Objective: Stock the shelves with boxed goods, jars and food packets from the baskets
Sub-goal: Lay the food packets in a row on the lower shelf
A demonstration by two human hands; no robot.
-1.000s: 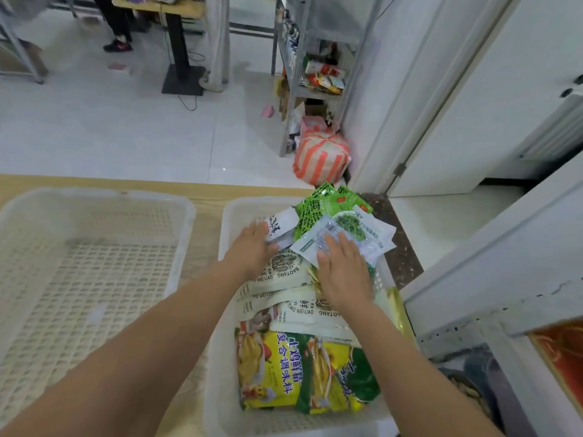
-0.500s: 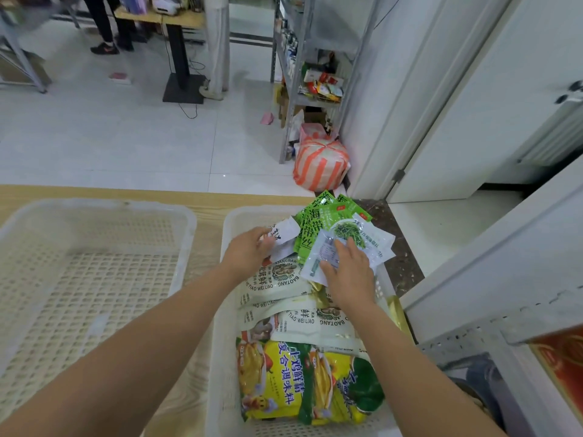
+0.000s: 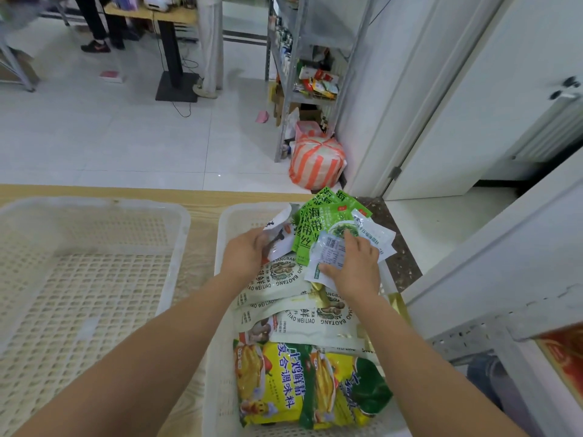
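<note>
left hand [image 3: 244, 257]: grips white packet [image 3: 279, 231] | right hand [image 3: 355, 268]: pinches clear-fronted packets [image 3: 329, 252], thumb underneath | location: far end of right basket [image 3: 217, 389] on counter [image 3: 202, 247], above beige pouches [image 3: 284, 280], beside green packets [image 3: 310, 220] | left basket [image 3: 186, 222]: alongside

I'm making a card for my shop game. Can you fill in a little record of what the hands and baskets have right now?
Left hand: grips a white packet
Right hand: pinches a pale labelled packet
Between the hands: green packets
Right basket: white bags in the middle, yellow packets nearest the person
Left basket: beside it on the wooden table
</note>
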